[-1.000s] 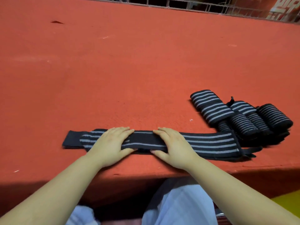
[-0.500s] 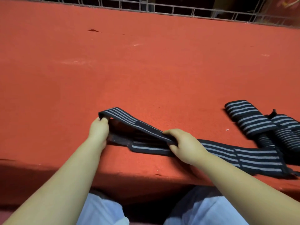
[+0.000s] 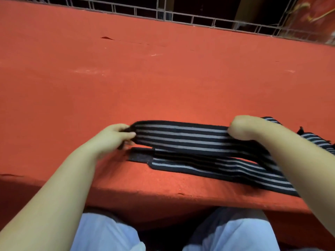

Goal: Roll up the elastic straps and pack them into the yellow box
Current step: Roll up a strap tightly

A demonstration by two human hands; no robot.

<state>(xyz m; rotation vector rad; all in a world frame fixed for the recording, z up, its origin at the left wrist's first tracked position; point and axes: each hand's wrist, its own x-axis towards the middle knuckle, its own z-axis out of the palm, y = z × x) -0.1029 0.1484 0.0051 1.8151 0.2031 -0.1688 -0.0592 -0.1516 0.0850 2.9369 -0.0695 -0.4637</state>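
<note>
A: Hands? L hand [image 3: 112, 137] pinches the striped elastic strap [image 3: 181, 135] end, R hand [image 3: 243, 128] grips it further along, lifted over its lower layer on the red table [image 3: 163, 78].

B: Progress?

A: Looks early. Strap unrolled; rolled straps [image 3: 315, 140] at R edge; yellow box not in view.

red felt table [image 3: 163, 84], metal wire rack [image 3: 181, 15] behind, dim light

A red felt-covered table [image 3: 163, 84] fills most of the view, its cloth scuffed with pale marks and a small dark tear [image 3: 107, 38] near the far left. Beyond its far edge runs a metal wire railing [image 3: 181, 17]. Pale blue trousers [image 3: 108, 232] show below the near edge
</note>
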